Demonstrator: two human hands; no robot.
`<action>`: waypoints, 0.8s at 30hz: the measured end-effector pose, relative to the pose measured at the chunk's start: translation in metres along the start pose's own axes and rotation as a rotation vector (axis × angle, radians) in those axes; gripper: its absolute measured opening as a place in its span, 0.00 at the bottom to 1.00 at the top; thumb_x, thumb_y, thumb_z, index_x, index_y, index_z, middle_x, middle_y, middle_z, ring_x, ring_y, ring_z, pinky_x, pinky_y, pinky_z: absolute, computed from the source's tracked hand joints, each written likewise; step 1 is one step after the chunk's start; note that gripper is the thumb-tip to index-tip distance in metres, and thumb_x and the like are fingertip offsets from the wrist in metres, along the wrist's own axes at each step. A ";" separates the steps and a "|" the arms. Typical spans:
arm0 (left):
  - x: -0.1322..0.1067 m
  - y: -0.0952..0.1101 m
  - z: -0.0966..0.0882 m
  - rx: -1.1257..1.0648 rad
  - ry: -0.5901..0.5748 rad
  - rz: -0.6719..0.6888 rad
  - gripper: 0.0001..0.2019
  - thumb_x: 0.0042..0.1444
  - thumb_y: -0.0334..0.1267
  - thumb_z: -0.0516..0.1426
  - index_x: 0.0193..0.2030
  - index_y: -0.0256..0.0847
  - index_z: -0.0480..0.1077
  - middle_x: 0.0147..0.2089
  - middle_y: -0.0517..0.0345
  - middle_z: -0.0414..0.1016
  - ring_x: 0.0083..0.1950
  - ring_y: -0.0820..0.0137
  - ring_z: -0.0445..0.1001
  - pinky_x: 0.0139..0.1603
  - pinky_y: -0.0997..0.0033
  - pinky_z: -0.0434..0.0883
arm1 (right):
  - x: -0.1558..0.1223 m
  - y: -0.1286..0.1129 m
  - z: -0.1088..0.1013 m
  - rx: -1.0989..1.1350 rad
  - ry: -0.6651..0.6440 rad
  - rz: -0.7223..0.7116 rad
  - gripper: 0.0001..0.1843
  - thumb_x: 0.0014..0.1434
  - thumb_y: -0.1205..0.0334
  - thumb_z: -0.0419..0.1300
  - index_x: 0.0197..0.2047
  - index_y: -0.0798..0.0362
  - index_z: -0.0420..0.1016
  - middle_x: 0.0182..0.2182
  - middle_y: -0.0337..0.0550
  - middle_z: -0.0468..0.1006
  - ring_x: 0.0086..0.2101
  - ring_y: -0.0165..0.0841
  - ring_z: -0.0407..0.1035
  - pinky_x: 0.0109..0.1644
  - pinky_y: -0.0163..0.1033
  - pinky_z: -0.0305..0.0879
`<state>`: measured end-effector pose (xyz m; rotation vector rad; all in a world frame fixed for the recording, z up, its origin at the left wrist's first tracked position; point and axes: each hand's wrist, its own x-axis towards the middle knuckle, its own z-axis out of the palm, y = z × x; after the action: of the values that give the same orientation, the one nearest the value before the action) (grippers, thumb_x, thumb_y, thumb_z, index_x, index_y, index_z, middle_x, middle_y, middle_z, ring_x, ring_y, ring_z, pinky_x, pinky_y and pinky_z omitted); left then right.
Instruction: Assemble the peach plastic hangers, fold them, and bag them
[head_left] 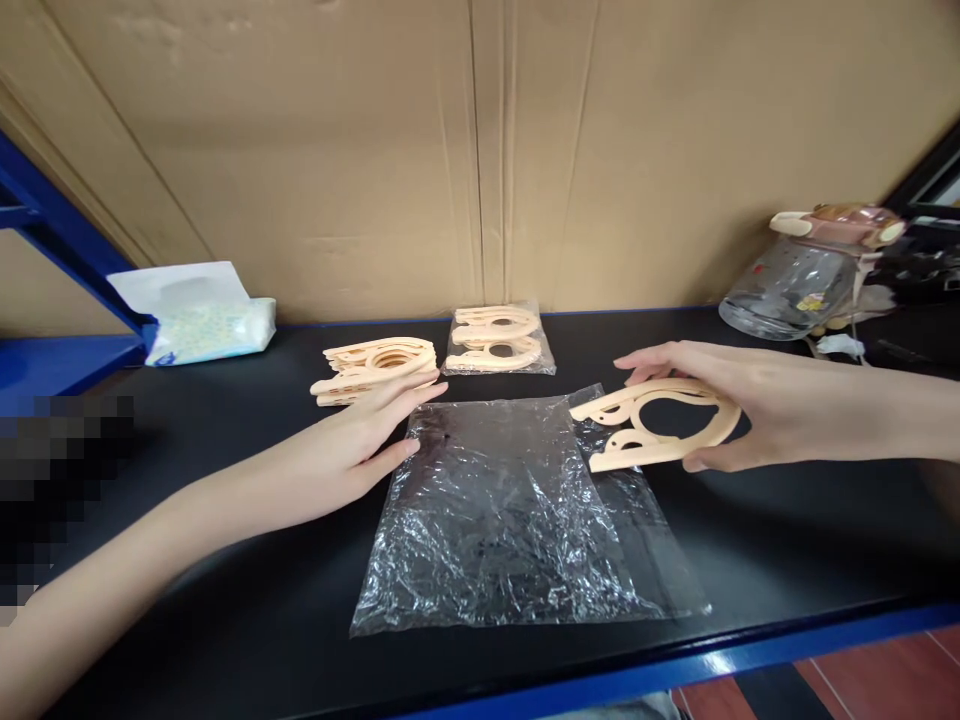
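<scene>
My right hand (739,405) grips a beige curved plastic piece (656,422) just above the right edge of a clear plastic bag (510,510) lying flat on the black table (225,620). My left hand (360,440) lies open, fingers stretched out, its tips touching the bag's left edge. Behind the left hand rests a loose stack of the same beige pieces (375,368). Further back sits a second clear bag holding more beige pieces (496,342).
A pack of tissues (199,318) lies at the back left by a blue shelf frame (52,235). A clear water bottle (814,272) lies at the back right. Cardboard lines the wall behind. The table's blue front edge (750,655) runs close to me.
</scene>
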<state>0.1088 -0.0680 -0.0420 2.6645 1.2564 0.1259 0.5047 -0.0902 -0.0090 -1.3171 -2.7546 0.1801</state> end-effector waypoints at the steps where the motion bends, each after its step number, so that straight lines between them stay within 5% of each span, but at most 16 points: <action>1: 0.000 -0.002 0.000 -0.001 -0.040 -0.014 0.28 0.67 0.51 0.44 0.72 0.53 0.43 0.75 0.61 0.41 0.73 0.58 0.45 0.71 0.50 0.47 | -0.001 0.001 0.002 -0.006 -0.023 0.015 0.42 0.51 0.52 0.65 0.67 0.42 0.53 0.60 0.42 0.68 0.54 0.45 0.68 0.53 0.44 0.69; 5: -0.003 -0.001 0.001 -0.001 -0.127 -0.048 0.29 0.66 0.54 0.43 0.72 0.53 0.44 0.75 0.64 0.40 0.73 0.59 0.45 0.72 0.49 0.45 | -0.002 0.002 0.009 -0.017 -0.051 0.070 0.40 0.52 0.52 0.63 0.67 0.44 0.57 0.59 0.44 0.70 0.54 0.47 0.69 0.52 0.46 0.69; 15: -0.004 0.006 0.002 -0.038 -0.200 -0.043 0.29 0.67 0.54 0.41 0.72 0.56 0.41 0.75 0.71 0.38 0.74 0.62 0.42 0.72 0.52 0.43 | 0.021 -0.025 0.028 -0.014 0.029 -0.066 0.38 0.59 0.43 0.57 0.68 0.45 0.54 0.59 0.45 0.70 0.54 0.45 0.67 0.55 0.51 0.65; 20: -0.006 0.006 0.001 -0.031 -0.203 -0.057 0.28 0.67 0.54 0.40 0.72 0.57 0.40 0.75 0.72 0.37 0.74 0.61 0.41 0.72 0.50 0.42 | 0.018 -0.020 0.020 0.008 0.012 -0.044 0.37 0.59 0.41 0.57 0.67 0.46 0.57 0.60 0.45 0.69 0.56 0.46 0.65 0.56 0.51 0.64; 24: -0.007 0.007 0.000 -0.029 -0.188 -0.057 0.28 0.67 0.54 0.40 0.71 0.60 0.41 0.75 0.73 0.37 0.74 0.60 0.41 0.72 0.49 0.42 | 0.016 -0.018 0.012 0.027 0.071 -0.028 0.25 0.64 0.45 0.53 0.61 0.44 0.67 0.55 0.42 0.74 0.53 0.43 0.67 0.55 0.50 0.64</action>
<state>0.1093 -0.0775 -0.0409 2.5441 1.2579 -0.1108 0.4791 -0.0894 -0.0183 -1.2533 -2.7000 0.1650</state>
